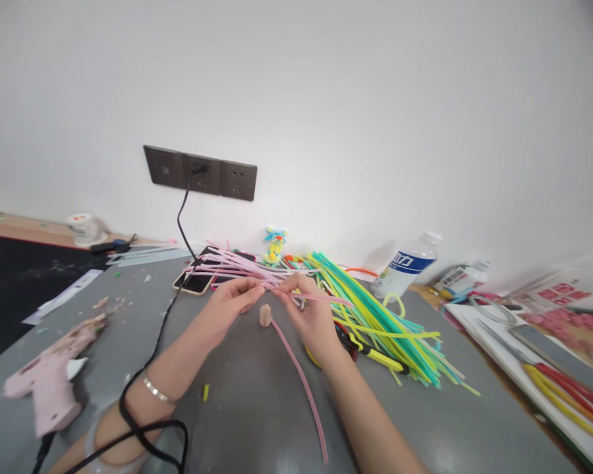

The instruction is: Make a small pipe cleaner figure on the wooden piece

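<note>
My left hand (232, 304) and my right hand (309, 313) meet at the middle of the table, fingertips pinched close together. A pink pipe cleaner (333, 299) runs between them, and its free length sticks out to the right past my right hand. The exact spot where the fingers grip it is partly hidden. Just below my fingertips stands a small beige, rolled-looking piece (265, 316). From beside it a second pink pipe cleaner (301, 378) curves down toward the near edge. Behind my hands lies a bundle of pale pink pipe cleaners (247, 264).
Green and yellow pipe cleaners (390, 322) lie right, partly over yellow-handled pliers (383, 359). A pink glue gun (54, 382) rests left; its black cable (165, 322) crosses my left forearm. A bottle (408, 263), a small colourful figure (275, 247) and phone (195, 282) are behind.
</note>
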A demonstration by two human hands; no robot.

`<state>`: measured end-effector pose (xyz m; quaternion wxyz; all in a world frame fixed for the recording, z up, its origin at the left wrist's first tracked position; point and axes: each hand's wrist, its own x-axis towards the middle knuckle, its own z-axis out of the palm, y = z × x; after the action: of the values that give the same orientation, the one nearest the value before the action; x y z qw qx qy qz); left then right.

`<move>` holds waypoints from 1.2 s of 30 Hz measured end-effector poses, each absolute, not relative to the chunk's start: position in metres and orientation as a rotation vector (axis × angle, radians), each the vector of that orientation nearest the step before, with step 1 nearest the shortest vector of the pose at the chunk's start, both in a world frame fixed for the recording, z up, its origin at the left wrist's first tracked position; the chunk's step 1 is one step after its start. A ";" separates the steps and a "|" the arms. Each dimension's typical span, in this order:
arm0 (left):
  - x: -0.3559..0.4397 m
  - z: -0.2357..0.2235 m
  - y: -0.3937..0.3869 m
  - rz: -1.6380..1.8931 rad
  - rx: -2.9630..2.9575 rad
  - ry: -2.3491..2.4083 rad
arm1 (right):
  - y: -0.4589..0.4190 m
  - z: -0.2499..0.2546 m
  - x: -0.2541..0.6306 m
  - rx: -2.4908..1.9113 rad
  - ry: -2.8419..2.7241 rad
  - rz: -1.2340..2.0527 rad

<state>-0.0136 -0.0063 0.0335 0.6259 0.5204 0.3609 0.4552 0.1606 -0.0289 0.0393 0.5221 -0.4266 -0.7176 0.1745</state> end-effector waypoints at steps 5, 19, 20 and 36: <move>-0.006 0.033 -0.010 1.136 1.071 0.814 | -0.030 0.035 0.153 -0.952 -1.777 0.382; -0.012 0.028 -0.005 1.053 1.075 0.828 | -0.024 0.048 0.177 -0.900 -1.585 0.844; -0.013 0.030 -0.006 1.012 1.119 0.820 | -0.023 0.049 0.178 -0.901 -1.631 0.864; -0.022 0.039 -0.006 0.688 1.524 0.777 | -0.023 0.048 0.176 -0.861 -1.723 0.864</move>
<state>-0.0219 -0.0060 0.0390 0.6044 0.6584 0.3357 0.2975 0.1761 -0.0233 0.0476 0.4928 -0.3551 -0.7101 0.3561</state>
